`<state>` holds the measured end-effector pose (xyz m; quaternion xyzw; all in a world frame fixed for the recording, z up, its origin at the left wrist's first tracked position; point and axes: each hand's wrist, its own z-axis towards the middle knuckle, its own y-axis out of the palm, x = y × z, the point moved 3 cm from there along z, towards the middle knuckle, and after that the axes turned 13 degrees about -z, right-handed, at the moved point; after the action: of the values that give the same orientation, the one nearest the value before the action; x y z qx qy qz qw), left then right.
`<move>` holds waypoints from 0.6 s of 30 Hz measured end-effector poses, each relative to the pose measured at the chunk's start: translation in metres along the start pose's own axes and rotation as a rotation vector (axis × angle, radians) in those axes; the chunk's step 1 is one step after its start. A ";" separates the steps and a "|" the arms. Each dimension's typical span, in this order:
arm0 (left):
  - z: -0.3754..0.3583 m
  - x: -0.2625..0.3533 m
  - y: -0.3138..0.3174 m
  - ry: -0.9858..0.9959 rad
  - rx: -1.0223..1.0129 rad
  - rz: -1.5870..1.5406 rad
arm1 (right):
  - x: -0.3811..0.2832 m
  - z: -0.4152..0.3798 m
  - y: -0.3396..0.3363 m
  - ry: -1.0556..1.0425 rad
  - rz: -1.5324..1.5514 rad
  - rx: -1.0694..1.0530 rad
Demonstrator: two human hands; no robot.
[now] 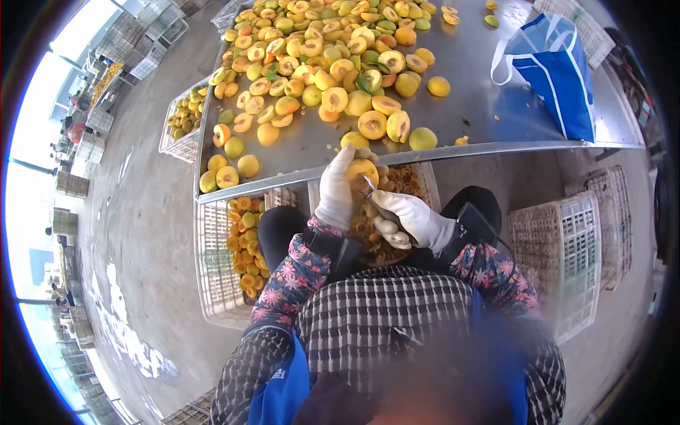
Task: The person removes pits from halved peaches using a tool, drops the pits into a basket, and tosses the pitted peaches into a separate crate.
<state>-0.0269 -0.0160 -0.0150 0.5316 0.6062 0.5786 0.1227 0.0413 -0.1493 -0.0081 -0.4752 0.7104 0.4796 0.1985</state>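
Observation:
My left hand [338,185], in a whitish glove, holds a yellow fruit [362,171] just below the front edge of the metal table [467,147]. Close on its right, my gloved right hand [413,218] is closed around a small tool [370,183] whose metal tip touches or nearly touches the fruit. The tool's handle is hidden in the fingers. Beneath both hands, a crate [428,178] between my knees contains brownish cut pieces. Whole and halved yellow fruits [333,99] are heaped on the table beyond my hands.
A crate of halved fruit [212,265] stands left of my knees, another crate [180,145] farther back. White crates [556,248] stand at the right. A blue bag [559,88] lies on the table's right side. Several people are far off at the left.

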 end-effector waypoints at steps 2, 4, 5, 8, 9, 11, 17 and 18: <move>0.000 -0.003 0.000 -0.023 0.036 -0.015 | 0.002 -0.002 0.000 -0.014 -0.043 0.048; -0.001 -0.005 0.000 -0.061 0.073 -0.029 | 0.003 -0.002 0.001 -0.052 -0.172 0.131; -0.001 -0.004 -0.001 -0.066 0.052 0.048 | 0.003 -0.002 0.001 -0.085 -0.276 0.190; -0.003 0.001 0.000 -0.009 0.014 0.319 | 0.004 -0.011 -0.002 -0.051 -0.291 0.148; -0.004 0.001 0.004 0.059 0.019 0.436 | 0.006 -0.014 -0.004 -0.016 -0.222 0.097; -0.003 0.001 0.004 0.153 0.032 0.614 | 0.009 -0.019 -0.004 0.025 -0.177 0.051; -0.014 0.067 -0.026 0.302 0.157 0.676 | 0.020 -0.034 -0.020 0.085 -0.365 -0.044; -0.022 0.085 -0.027 0.470 0.174 0.816 | 0.024 -0.034 -0.027 -0.002 -0.657 0.041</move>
<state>-0.0914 0.0447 0.0080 0.5892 0.4055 0.6313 -0.2997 0.0595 -0.1928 -0.0234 -0.6744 0.5285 0.3760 0.3528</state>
